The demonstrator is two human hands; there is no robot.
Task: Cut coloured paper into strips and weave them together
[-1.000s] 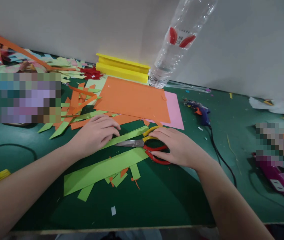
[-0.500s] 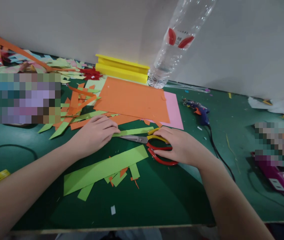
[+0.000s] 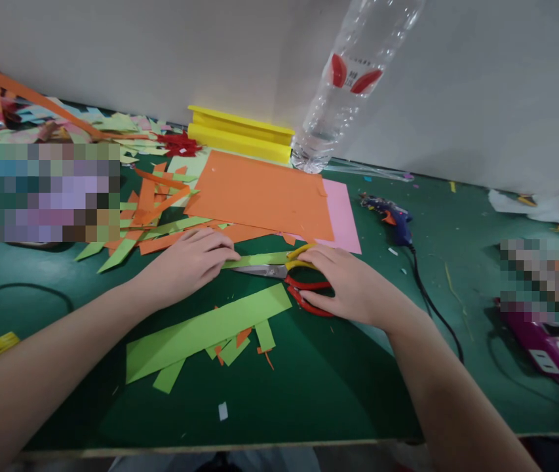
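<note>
A pale wall [image 3: 161, 59] bounds the far edge of the green table [image 3: 352, 400]. The table surface is flat, with scraps near both hands. The bottle [image 3: 343, 98] stands at the wall; the orange sheet [image 3: 264, 196] lies flat beyond the scissors. The glue gun [image 3: 400, 223] lies to the right, apart from the right hand [image 3: 362, 285].

The right hand is closed on the scissors [image 3: 262, 270], fingers at the yellow and red handles; the blades point left, toward the left hand [image 3: 193, 265]. The wide strip [image 3: 210, 333] lies on the near side, slanting up to the right.

The narrow strip [image 3: 262, 259] lies between the hands. Its long axis runs left to right, nearly parallel to the blades, along their far side. The left hand pinches its left end; the right end reaches the yellow handle. Whether a blade passes beneath it cannot be told.
</note>
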